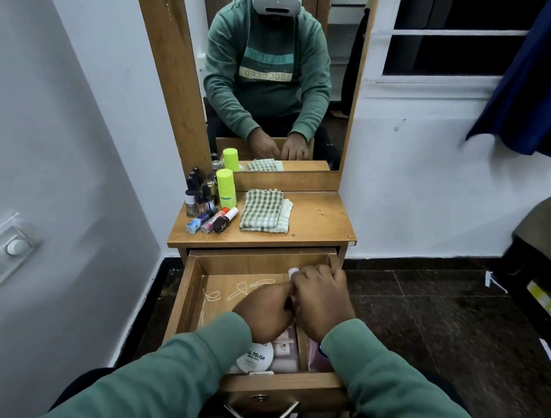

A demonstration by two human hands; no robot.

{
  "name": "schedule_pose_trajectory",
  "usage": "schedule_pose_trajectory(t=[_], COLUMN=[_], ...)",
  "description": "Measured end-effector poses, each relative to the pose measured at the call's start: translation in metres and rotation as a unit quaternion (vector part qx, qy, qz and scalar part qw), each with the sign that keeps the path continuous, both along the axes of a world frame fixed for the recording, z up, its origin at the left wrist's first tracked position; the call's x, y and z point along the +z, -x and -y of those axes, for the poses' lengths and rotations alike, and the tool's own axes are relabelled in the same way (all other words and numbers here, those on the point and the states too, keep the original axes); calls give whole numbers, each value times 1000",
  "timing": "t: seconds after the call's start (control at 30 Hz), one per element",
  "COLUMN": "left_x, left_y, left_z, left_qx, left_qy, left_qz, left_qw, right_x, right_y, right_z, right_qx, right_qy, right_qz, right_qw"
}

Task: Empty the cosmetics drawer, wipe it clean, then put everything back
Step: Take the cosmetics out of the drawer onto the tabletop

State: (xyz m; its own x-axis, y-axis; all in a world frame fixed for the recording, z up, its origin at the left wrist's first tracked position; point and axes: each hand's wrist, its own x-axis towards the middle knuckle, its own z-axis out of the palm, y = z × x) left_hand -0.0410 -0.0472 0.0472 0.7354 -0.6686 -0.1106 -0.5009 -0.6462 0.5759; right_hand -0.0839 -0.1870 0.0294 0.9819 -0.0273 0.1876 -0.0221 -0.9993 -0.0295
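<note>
Head: wooden drawer [185,297], white-capped bottle [293,271]

Open wooden drawer [287,387] holds a round white tub [255,357].

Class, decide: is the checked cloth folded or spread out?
Folded: the checked cloth lies as a compact stack of layers on the dresser top.

Matt wooden drawer [185,303], shiny metal handle [261,415], woven checked cloth [262,210].
</note>
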Motion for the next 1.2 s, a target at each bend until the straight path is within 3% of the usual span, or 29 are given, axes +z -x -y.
schedule_pose_trajectory(t=[0.2, 0.37, 0.67, 1.2], left_x=[-5, -14, -10, -10], left_y=[-8, -4, 4, 6], left_z=[-45, -74, -86, -85], left_qx=[-57, -42, -45, 34], left_qy=[-28, -31, -87, -155], left_qz=[-8, -11, -12, -30], left_qw=[998, 999, 995, 987], right_x=[-2, 1, 6, -5], right_y=[3, 4, 5, -5], right_z=[-15, -21, -22, -37], right_qx=[142, 186, 191, 147], right_qy=[-51, -86, -128, -136], right_qz=[-55, -139, -213, -201], right_qw=[987, 969, 950, 959])
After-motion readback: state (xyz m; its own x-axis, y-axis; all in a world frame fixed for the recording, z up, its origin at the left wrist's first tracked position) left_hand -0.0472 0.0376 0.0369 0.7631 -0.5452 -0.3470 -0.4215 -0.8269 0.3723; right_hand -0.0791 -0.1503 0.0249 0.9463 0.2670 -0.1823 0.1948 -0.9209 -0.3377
